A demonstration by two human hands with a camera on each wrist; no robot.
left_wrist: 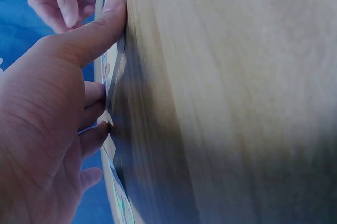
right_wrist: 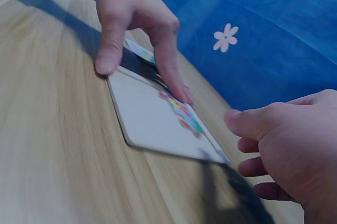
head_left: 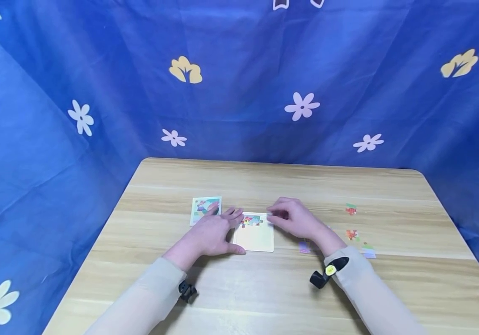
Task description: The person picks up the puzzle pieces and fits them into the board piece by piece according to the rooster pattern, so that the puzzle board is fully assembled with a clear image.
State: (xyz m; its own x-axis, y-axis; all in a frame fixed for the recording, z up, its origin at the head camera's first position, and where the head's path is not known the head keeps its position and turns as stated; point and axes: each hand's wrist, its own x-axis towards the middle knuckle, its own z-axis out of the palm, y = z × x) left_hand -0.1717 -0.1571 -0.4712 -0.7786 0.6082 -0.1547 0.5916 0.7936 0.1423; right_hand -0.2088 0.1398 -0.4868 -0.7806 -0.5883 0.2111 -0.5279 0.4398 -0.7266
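Head view: below the centre of the frame, a white puzzle board (head_left: 254,240) is laid on the wooden table (head_left: 423,242), and a strip of joined pieces (head_left: 252,221) is set along its upper edge. The board's left side is spanned by the left hand (head_left: 211,233), spread wide. The right hand (head_left: 293,218) is held narrow at the upper right corner, fingers bent; whether anything is pinched cannot be told. To the left, a picture card (head_left: 199,206) is partly covered by the left hand. Loose pieces (head_left: 352,235) are scattered right of centre.
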